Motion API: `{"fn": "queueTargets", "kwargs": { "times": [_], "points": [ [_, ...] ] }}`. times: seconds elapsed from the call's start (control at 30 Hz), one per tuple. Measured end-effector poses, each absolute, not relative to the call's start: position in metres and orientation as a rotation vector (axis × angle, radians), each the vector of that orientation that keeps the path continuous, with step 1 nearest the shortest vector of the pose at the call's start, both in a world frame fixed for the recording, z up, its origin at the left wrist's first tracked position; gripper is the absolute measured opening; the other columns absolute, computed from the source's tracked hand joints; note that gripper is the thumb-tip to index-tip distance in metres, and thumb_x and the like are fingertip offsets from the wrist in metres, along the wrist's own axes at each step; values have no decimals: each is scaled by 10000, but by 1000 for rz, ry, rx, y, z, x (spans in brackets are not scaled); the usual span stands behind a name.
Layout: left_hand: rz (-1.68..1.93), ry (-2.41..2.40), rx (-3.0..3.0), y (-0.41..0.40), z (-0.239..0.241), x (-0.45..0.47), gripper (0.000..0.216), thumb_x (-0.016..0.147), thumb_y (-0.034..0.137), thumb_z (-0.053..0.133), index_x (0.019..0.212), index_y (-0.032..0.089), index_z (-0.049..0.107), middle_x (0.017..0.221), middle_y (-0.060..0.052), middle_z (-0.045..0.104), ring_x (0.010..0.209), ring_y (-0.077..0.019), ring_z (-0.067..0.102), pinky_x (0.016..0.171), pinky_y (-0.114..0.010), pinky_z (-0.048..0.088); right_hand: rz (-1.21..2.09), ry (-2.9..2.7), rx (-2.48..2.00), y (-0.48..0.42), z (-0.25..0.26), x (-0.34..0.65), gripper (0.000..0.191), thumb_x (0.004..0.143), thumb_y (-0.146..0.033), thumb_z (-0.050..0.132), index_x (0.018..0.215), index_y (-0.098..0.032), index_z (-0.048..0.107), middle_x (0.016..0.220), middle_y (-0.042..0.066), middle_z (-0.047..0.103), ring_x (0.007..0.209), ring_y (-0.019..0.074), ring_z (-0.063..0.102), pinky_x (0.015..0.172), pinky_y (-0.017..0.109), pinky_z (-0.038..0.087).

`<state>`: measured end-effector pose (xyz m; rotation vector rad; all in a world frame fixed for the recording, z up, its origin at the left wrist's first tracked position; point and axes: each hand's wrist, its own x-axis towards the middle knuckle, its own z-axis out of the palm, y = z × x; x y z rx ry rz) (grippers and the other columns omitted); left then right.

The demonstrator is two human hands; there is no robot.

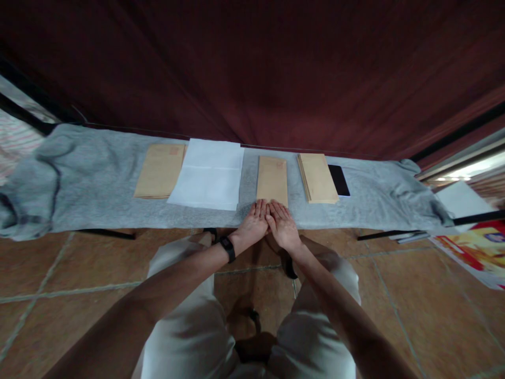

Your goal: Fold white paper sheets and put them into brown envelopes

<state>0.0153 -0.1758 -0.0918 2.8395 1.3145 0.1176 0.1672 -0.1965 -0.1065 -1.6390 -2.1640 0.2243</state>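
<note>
A brown paper envelope lies upright before me on the grey cloth, a small reddish mark near its top right corner. My left hand rests flat on the envelope's near end, fingers stretched out. Beside it, touching, my right hand lies flat on the same end, its fingers extended too. The envelope's near edge is hidden under both hands. To the right is a stack of brown envelopes. Sheets of white paper lie to the left, next to another pile of brown envelopes.
A dark phone-like slab sits partly under the right stack. Grey cloth covers the narrow bench, bunched at both ends. A dark red curtain hangs behind it. On the tiled floor at right is a red and yellow printed box or sheet.
</note>
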Motion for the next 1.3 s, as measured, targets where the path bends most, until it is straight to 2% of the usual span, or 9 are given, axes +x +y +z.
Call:
{"fn": "queueTargets", "kwargs": {
  "times": [0.13,0.43,0.9,1.07,1.17,1.3],
  "points": [
    [158,1323,2818,-176,-92,15,635,999,313,443,1510,-60,379,1560,-325,366,1503,-372,329,1221,-515,293,209,-2159,-1668,-198,-103,171,564,1082,-428,297,1509,-109,482,1567,146,461,1490,262,389,1232,485,331],
    [188,1385,2808,-174,-90,6,723,983,479,525,1473,-45,437,1541,-332,400,1490,-391,350,1196,-509,328,141,-2152,-1730,-200,-99,181,552,1079,-428,327,1502,-111,488,1562,152,468,1481,269,401,1223,477,331],
    [217,1511,2773,-169,-82,-6,707,986,516,508,1417,-45,508,1488,-319,484,1425,-385,460,1155,-482,384,47,-2056,-1802,-205,-101,195,537,1072,-406,368,1489,-95,504,1539,168,493,1455,308,436,1225,520,316],
    [247,1490,2739,-167,-81,-5,637,995,453,485,1416,-24,519,1455,-316,525,1415,-378,475,1141,-490,400,63,-2152,-1684,-200,-98,183,523,1071,-377,377,1517,-119,466,1585,139,433,1498,279,371,1245,515,293],
    [214,1487,2778,-166,-80,-4,558,1003,342,433,1426,-12,517,1469,-292,523,1416,-363,477,1130,-487,412,140,-2266,-1569,-194,-96,171,501,1075,-356,367,1507,-129,482,1566,107,471,1484,232,399,1255,450,300],
    [199,1496,2801,-165,-79,-7,497,987,205,381,1409,-10,535,1478,-264,530,1395,-338,506,1123,-455,423,180,-2275,-1557,-190,-97,162,499,1070,-374,394,1500,-140,493,1545,105,500,1462,222,433,1242,435,333]
  ]
}}
